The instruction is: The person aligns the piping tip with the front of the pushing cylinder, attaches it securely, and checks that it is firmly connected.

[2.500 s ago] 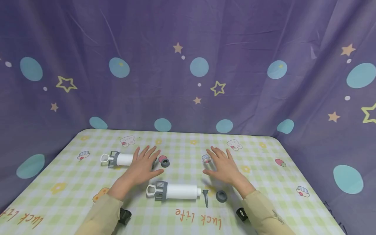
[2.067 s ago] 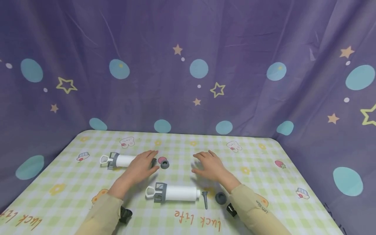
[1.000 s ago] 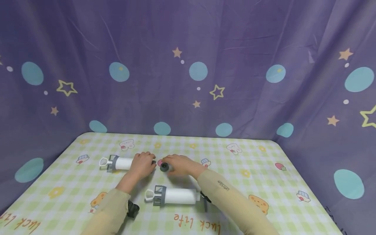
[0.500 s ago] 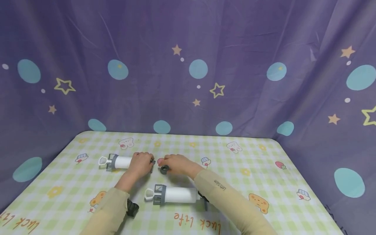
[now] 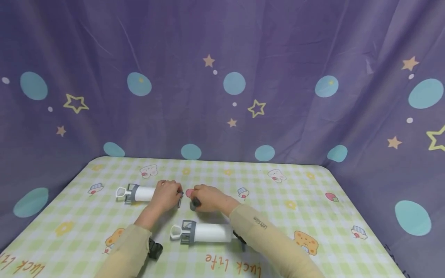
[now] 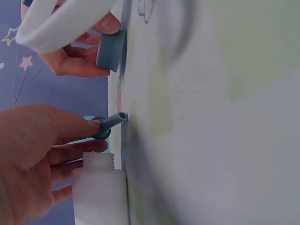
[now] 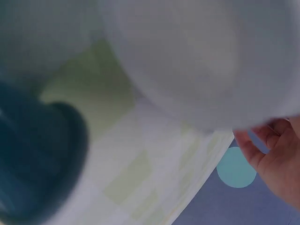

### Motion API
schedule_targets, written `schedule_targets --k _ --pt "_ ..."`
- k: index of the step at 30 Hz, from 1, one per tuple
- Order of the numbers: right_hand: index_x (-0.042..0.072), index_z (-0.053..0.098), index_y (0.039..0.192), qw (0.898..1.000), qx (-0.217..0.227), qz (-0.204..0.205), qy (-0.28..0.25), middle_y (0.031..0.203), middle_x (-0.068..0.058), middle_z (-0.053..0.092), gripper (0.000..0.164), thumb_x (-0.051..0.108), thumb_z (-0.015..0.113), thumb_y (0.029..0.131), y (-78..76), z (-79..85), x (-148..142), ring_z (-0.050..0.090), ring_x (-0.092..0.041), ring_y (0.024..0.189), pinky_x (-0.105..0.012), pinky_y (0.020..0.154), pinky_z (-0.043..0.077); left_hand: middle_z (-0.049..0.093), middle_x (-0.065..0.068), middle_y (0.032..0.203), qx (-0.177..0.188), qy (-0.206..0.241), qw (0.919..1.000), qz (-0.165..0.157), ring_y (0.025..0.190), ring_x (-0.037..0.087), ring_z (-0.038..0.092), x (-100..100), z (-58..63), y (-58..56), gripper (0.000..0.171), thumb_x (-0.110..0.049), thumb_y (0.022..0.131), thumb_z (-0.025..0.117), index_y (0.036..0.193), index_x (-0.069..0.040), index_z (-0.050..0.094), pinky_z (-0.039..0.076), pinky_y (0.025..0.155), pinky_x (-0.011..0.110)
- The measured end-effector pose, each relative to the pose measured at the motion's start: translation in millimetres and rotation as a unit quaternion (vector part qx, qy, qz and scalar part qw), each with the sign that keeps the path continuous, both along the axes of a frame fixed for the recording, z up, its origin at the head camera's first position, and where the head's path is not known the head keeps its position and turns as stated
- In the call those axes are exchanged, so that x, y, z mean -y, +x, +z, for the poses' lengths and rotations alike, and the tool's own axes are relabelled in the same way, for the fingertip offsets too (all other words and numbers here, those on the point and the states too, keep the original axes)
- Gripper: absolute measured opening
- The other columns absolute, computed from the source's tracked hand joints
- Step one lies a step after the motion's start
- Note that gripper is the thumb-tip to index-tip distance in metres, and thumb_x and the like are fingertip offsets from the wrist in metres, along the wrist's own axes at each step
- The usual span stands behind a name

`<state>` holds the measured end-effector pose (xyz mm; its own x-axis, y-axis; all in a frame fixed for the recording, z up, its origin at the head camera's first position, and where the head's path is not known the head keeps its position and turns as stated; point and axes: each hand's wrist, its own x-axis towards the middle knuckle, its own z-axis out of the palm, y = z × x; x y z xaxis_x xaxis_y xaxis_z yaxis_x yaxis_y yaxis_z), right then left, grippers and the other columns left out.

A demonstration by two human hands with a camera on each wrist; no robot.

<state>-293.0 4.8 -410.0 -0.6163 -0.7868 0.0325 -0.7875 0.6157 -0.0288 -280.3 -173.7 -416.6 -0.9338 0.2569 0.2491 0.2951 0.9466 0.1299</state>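
Note:
My left hand (image 5: 166,195) is at the left of the table, in front of a white syringe-shaped tube (image 5: 144,194) with a grey collar and loop handle. Between thumb and fingers it pinches a small grey nozzle (image 6: 112,121), a thin tube with a flange. In the left wrist view the tube's threaded neck (image 6: 98,161) is bare and close beside those fingers. Just to the right, my right hand (image 5: 209,199) grips a grey ring cap (image 5: 193,205), tilted on its side. The left wrist view shows that cap low over the tabletop, apart from the nozzle.
A second white syringe-shaped tube (image 5: 213,233) lies nearer, close by the right sleeve (image 5: 267,237). Another grey nozzle (image 5: 243,245) shows partly past that sleeve. A checked cloth (image 5: 333,224) covers the table, and a purple curtain (image 5: 295,123) hangs behind.
My right hand has crossed leftward, taken hold of the ring cap and tilted it. My left hand's spread fingers have drawn together round the nozzle. Both tubes stay put.

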Motion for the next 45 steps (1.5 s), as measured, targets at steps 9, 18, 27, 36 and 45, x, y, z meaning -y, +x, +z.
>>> schedule_targets --k 9,18,27,36,45 --pt "0.019 0.06 0.099 0.999 0.006 -0.045 -0.003 0.092 0.007 0.054 0.032 0.027 0.073 0.071 0.9 2.8 -6 0.052 -0.008 0.078 -0.021 0.069 0.046 0.064 0.002 0.074 -0.039 0.041 0.9984 -0.011 0.076 0.024 0.062 -5 3.8 4.8 0.004 -0.014 0.076 0.066 0.074 -0.01 0.065 0.036 0.093 0.053" --pt "0.019 0.057 0.097 0.997 0.009 -0.079 -0.015 0.087 0.007 0.054 0.032 0.026 0.071 0.07 -6.5 4.3 -14 0.05 -0.008 0.072 -0.023 0.063 0.043 0.067 0.002 0.078 -0.06 0.074 0.9952 -0.023 0.079 0.024 0.063 -9 10.1 7.1 0.003 -0.01 0.075 0.068 0.078 -0.011 0.067 0.036 0.094 0.052" --pt "0.023 0.057 0.117 0.996 0.011 -0.085 -0.024 0.1 0.005 0.057 0.04 0.029 0.065 0.079 -1.0 10.6 -17 0.054 -0.009 0.076 -0.026 0.067 0.048 0.067 0.002 0.078 -0.07 0.089 0.9935 -0.017 0.079 0.024 0.062 -11 17.0 14.3 0.004 -0.012 0.076 0.07 0.076 -0.013 0.067 0.035 0.095 0.052" --pt "0.019 0.057 0.115 0.992 0.022 -0.097 -0.077 0.102 0.003 0.06 0.037 0.027 0.063 0.08 -1.9 11.5 -26 0.058 -0.011 0.087 -0.027 0.073 0.049 0.067 0.002 0.08 -0.079 0.121 0.9895 -0.007 0.081 0.023 0.063 -15 20.0 16.8 0.005 -0.013 0.076 0.07 0.079 -0.012 0.066 0.032 0.097 0.052" --pt "0.013 0.055 0.113 0.986 0.051 -0.096 -0.129 0.1 0.001 0.063 0.038 0.026 0.066 0.08 -0.8 11.0 -30 0.059 -0.011 0.09 -0.026 0.076 0.048 0.068 0.002 0.079 -0.097 0.139 0.9854 -0.002 0.078 0.021 0.063 -21 23.0 21.5 0.008 -0.018 0.077 0.071 0.079 -0.012 0.066 0.033 0.097 0.051"
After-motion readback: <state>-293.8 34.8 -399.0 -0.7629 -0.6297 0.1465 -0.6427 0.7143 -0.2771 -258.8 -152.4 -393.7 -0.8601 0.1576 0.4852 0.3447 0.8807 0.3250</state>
